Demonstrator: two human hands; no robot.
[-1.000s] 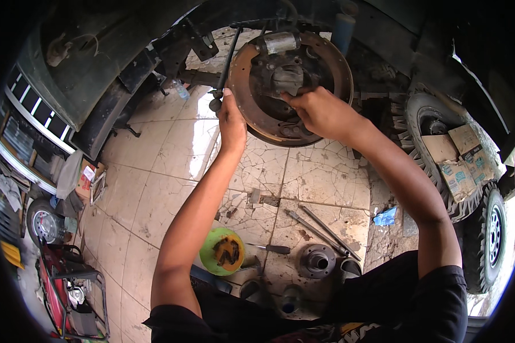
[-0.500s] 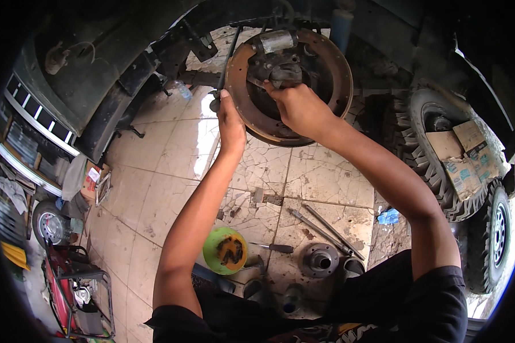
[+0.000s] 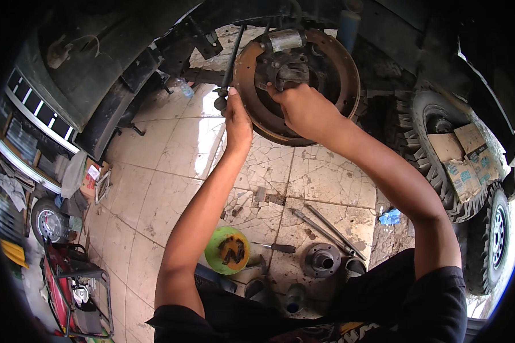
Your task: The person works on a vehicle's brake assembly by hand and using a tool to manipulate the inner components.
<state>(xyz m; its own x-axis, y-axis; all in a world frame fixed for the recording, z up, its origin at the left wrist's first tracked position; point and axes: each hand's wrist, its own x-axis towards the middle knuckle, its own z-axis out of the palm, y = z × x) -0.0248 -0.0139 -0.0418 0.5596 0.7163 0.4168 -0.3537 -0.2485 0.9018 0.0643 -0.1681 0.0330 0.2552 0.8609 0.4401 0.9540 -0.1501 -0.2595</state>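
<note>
Hands apart, both at the rusty round brake assembly (image 3: pixel 324 71), which sits upright at top centre, facing the wearer. Left hand (image 3: pixel 238 123) is against its lower-left rim, thumb up, right beside a dark rod (image 3: pixel 233 54) with a knobbed end; can't tell if it's gripping the rim. Right hand (image 3: pixel 309 111) is curled at the centre, up against a dark lump (image 3: pixel 292 73); fingers mostly hidden, so can't tell if it's clamped on it, nor whether the lump is rag or metal. Silvery cylinder (image 3: pixel 286 40) at top of the assembly, blue upright tube (image 3: pixel 349 30) behind to the right. Below, on cracked floor tiles (image 3: pixel 320 177): green bowl (image 3: pixel 210 251) with orange-brown contents and dark bits, dark-handled screwdriver (image 3: pixel 283 248) beside it, two metal bars side by side, then a flanged hub (image 3: pixel 323 260) just below them. Right side: big knobby tyre with cardboard (image 3: pixel 455 163) on it, another wheel (image 3: pixel 495 234) next to it. Far left: red machine in a black tube frame, small wheel (image 3: pixel 50 224) above it.
</note>
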